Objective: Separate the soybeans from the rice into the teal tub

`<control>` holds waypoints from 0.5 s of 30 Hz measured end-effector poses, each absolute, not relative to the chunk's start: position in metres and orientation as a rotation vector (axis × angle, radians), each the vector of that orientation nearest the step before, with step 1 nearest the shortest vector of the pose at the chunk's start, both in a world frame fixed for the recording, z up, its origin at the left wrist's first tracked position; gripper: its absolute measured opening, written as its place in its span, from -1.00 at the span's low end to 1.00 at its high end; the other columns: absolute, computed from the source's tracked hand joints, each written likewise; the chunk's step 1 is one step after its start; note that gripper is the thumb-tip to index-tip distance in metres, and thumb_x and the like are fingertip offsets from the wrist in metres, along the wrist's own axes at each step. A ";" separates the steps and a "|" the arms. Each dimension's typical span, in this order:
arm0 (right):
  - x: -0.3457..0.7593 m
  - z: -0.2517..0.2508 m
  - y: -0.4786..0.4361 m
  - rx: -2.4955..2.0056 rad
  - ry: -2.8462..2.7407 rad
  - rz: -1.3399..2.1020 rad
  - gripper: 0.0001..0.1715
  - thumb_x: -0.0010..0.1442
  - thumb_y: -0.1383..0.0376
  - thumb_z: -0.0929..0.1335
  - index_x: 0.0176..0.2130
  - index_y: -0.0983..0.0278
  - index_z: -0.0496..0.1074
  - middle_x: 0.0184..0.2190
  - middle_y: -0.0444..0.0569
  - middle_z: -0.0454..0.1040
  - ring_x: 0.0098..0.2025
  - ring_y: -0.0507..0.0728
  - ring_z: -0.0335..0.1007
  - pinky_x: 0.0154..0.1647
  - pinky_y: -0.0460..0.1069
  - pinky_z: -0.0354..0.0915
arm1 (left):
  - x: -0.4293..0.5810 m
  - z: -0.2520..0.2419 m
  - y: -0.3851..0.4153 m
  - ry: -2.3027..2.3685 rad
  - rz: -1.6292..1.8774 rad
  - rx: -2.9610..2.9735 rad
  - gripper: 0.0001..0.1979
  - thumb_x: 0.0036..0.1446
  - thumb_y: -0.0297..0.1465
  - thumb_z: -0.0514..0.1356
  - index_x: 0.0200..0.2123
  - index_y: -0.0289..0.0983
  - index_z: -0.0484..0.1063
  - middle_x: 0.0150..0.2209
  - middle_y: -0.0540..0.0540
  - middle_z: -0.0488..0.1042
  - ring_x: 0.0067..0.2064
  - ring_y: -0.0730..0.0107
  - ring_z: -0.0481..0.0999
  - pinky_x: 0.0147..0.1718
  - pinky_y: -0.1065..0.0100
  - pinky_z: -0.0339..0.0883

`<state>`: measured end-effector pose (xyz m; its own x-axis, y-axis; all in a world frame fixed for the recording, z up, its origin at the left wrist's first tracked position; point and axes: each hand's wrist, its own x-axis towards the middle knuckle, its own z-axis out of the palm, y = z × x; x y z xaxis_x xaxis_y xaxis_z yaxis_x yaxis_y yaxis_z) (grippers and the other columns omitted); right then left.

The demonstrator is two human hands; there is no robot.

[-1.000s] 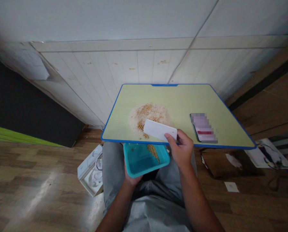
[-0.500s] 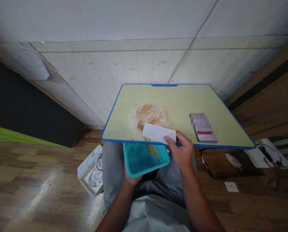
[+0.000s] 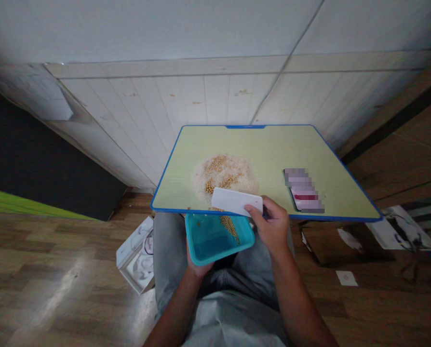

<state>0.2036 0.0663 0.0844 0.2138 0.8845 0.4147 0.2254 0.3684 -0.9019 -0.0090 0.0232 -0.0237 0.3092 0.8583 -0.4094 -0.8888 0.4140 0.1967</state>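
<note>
My left hand (image 3: pixel 200 266) holds a teal plastic tub (image 3: pixel 204 241) from below, just under the table's front edge; most of its fingers are hidden behind the tub. Round yellowish beans (image 3: pixel 230 227) lie along the tub's right side. Pinched in my right hand (image 3: pixel 271 219) is a flat white rectangular piece (image 3: pixel 233 198), tilted over the table edge above the tub. Beyond it, a pile of white rice (image 3: pixel 244 171) mixed with yellow soybeans (image 3: pixel 217 164) is spread on the table. A few beans sit by the near edge, against the white piece.
The small table (image 3: pixel 280 144) has a pale green top and a blue rim. A phone (image 3: pixel 304 190) lies on its right part. An opened white box (image 3: pixel 138 255) stands on the floor at left, a brown box (image 3: pixel 340 246) under the table at right.
The white piece in my right hand has shifted slightly towards me and the table edge, along with a few beans. The tub stays almost in place.
</note>
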 end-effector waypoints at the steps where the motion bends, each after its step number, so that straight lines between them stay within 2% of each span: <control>1: 0.204 0.085 0.066 -1.135 -1.306 0.633 -0.70 0.26 0.19 0.55 -0.45 0.22 0.51 -0.53 -0.22 0.39 -0.47 0.04 0.30 -0.42 -0.05 0.21 | -0.008 -0.022 0.023 0.509 1.158 -0.075 -0.33 0.58 0.04 -0.02 0.53 -0.13 0.40 0.51 -0.09 0.49 0.64 -0.03 0.25 0.66 -0.20 0.04; 5: 0.205 0.087 0.065 -1.126 -1.305 0.650 -0.70 0.25 0.19 0.55 -0.45 0.22 0.50 -0.53 -0.21 0.39 -0.47 0.04 0.29 -0.42 -0.05 0.21 | -0.007 -0.016 0.024 0.548 1.132 -0.068 -0.38 0.55 0.05 0.04 0.38 -0.17 0.56 0.46 -0.10 0.54 0.60 -0.13 0.32 0.62 -0.24 0.15; 10: 0.206 0.082 0.064 -1.117 -1.290 0.697 -0.68 0.25 0.16 0.55 -0.45 0.21 0.51 -0.52 -0.20 0.40 -0.45 0.06 0.31 -0.41 -0.04 0.24 | -0.007 -0.011 0.023 0.608 1.109 -0.041 -0.37 0.53 0.07 0.05 0.35 -0.17 0.58 0.42 -0.13 0.59 0.60 -0.15 0.32 0.57 -0.26 0.25; 15: 0.202 0.082 0.064 -1.135 -1.286 0.641 -0.71 0.27 0.17 0.54 -0.43 0.22 0.53 -0.52 -0.20 0.42 -0.45 0.06 0.32 -0.39 -0.05 0.25 | -0.008 -0.006 0.023 0.653 1.120 0.004 -0.35 0.53 0.08 0.01 0.33 -0.16 0.60 0.40 -0.15 0.60 0.61 -0.28 0.28 0.54 -0.39 0.25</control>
